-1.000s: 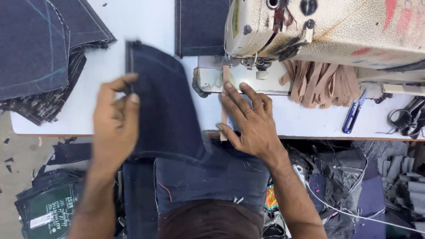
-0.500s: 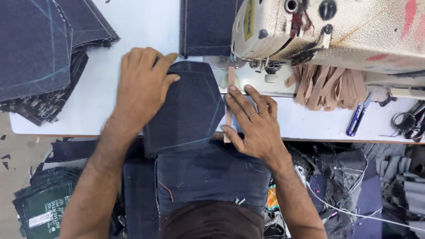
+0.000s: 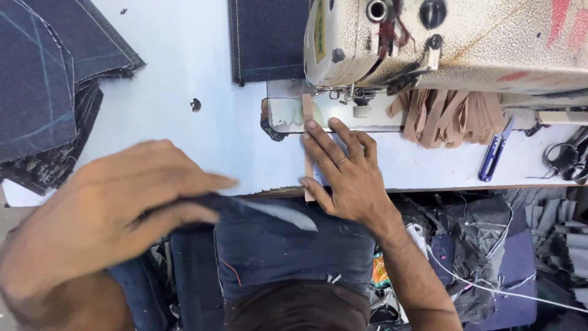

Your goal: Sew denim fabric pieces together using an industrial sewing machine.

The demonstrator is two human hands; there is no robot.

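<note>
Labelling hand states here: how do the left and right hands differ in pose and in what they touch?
The left hand is raised, blurred and close to the camera, gripping a dark denim piece; the right hand lies flat and sharp on the table. The left hand's fingers curl around cloth, while the right hand's fingers spread, pressing a tan strip beside the sewing machine. Both are bare.

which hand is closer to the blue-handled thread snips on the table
Right. The right hand lies flat on the tan strip left of the blue-handled thread snips; the left hand, gripping dark denim, is far across the table.
</note>
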